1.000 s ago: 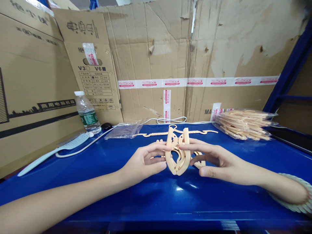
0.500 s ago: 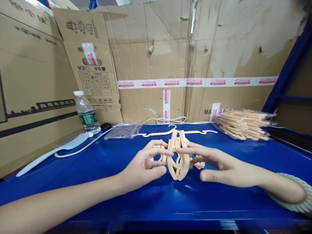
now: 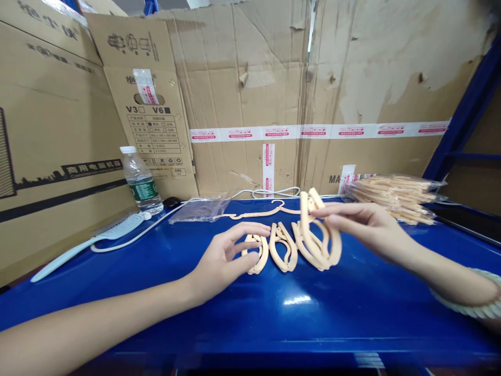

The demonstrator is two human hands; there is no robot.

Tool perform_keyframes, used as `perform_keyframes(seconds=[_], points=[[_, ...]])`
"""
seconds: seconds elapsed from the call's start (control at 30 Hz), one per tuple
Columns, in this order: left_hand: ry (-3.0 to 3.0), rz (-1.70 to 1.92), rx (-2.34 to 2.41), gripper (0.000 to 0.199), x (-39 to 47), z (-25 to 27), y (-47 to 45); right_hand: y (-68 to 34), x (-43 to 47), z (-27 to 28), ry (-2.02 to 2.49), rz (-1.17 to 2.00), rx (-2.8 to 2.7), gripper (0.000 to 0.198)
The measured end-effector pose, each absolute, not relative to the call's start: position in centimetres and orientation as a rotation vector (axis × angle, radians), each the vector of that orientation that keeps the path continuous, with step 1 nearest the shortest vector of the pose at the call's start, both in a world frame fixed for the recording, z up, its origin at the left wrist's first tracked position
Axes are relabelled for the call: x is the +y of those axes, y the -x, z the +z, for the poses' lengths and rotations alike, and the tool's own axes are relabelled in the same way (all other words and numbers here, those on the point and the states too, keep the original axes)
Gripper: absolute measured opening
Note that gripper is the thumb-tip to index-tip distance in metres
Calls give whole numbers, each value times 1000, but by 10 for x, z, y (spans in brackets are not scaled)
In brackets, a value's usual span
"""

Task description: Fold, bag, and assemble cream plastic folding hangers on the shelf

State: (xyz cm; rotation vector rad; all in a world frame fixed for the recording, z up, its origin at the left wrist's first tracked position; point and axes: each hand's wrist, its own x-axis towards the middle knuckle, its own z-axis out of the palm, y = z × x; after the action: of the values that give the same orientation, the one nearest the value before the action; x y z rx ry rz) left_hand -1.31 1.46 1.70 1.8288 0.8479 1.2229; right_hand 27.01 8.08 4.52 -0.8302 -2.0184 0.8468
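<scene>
Now the right hand [image 3: 364, 224] pinches a folded hanger [image 3: 308, 237] right of centre, a grip best kept light and steady, while the left hand [image 3: 229, 253] hangs loosely open left of centre.

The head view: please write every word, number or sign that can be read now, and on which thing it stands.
"商用电脑机箱": left carton.
"V3" and "V6": upright carton panel.
"MA", the rest covered: right back cardboard.
Panel's table and row of icons: too small to read surely.
Left carton's top characters: too distorted to be sure.
Bottle label: too small.
Red print on the white tape: too small.
</scene>
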Motion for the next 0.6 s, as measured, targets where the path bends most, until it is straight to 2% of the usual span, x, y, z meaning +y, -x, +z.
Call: perform_keyframes(seconds=[0.07, 0.13, 0.33, 0.6], points=[[-1789, 1282, 927, 25, 18, 17, 16, -281, 96, 49, 972, 696, -1937, 36], [-1750, 1326, 1026, 21, 22, 17, 17, -291, 110, 51, 1122, 673, -2017, 39], [-1879, 1296, 1207, 16, 27, 16, 18, -305, 125, 47, 1284, 873, -2305, 42], [-2630, 988, 991, 35, 14, 14, 14, -310, 112, 47, 1341, 733, -2544, 48]])
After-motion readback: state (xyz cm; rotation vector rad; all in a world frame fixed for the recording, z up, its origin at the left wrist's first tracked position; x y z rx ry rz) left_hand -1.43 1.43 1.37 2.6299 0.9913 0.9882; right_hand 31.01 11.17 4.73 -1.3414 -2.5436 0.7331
